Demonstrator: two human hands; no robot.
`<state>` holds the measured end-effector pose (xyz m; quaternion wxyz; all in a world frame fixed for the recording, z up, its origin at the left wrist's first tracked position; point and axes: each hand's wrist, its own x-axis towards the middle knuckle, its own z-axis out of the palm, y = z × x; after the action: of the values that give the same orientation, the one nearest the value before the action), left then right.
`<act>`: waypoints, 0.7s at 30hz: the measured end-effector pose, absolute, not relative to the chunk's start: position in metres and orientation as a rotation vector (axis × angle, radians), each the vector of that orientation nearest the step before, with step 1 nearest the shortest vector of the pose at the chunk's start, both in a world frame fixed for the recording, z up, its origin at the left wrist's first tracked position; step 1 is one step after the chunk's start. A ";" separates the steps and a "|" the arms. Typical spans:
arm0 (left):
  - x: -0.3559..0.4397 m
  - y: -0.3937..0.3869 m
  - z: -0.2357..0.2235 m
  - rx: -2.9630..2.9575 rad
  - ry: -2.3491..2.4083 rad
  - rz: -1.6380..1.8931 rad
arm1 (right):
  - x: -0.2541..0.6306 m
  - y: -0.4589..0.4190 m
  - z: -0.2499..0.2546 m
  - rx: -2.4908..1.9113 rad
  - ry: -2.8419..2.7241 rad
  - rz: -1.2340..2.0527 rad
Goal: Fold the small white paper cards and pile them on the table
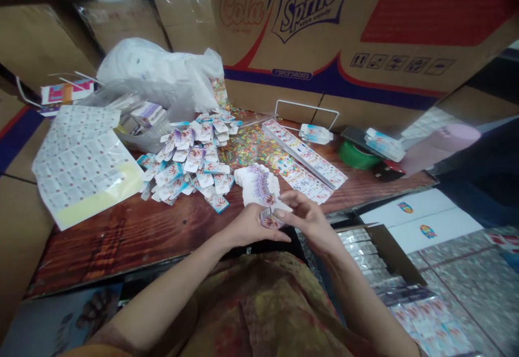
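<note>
At the table's front edge, my left hand (253, 224) is closed around a small purple-and-white printed carton (270, 220). My right hand (306, 217) has its thumb and fingers pinched at the right side of the same carton; the exact contact is partly hidden. Just beyond my hands lies a fanned row of flat white-and-purple cartons (256, 181). To its left is a loose heap of small blue, purple and white cartons (194, 157). Behind the fan, tiny multicoloured pieces in clear plastic (247, 143) spread over the wood.
A big Sprite cardboard box (292, 48) stands behind the table (133, 238). Sticker sheets (85, 157) lie left, printed strips (304, 154) right. Green tape (357, 156) and a lilac bottle (441, 149) are farther right. An open carton of packs (397, 249) sits below right.
</note>
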<state>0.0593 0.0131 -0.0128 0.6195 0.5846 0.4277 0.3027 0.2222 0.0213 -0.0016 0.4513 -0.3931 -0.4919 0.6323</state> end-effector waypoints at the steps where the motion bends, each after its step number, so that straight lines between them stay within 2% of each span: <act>1: 0.060 0.013 -0.013 1.350 0.995 0.671 | 0.221 0.024 -0.004 -0.955 -1.156 1.725; 3: 0.063 0.011 -0.015 1.347 1.057 0.704 | 0.219 0.030 -0.011 -0.940 -1.022 1.915; 5: 0.066 0.010 -0.016 1.319 1.150 0.859 | 0.216 0.034 -0.017 -0.962 -0.905 1.919; 10: 0.067 0.008 -0.018 1.332 1.179 1.135 | 0.210 0.031 -0.025 -1.036 -0.902 1.656; 17: 0.062 0.004 -0.014 1.599 1.366 1.145 | 0.212 0.014 -0.014 -1.001 -1.453 1.006; 21: 0.065 -0.001 -0.018 1.564 1.388 1.189 | 0.212 0.010 -0.005 -0.978 -1.505 1.081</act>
<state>0.0648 -0.0014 -0.0182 0.3600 0.6065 0.5385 0.4611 0.2124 0.0100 -0.0052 0.4996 -0.4041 -0.6223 0.4470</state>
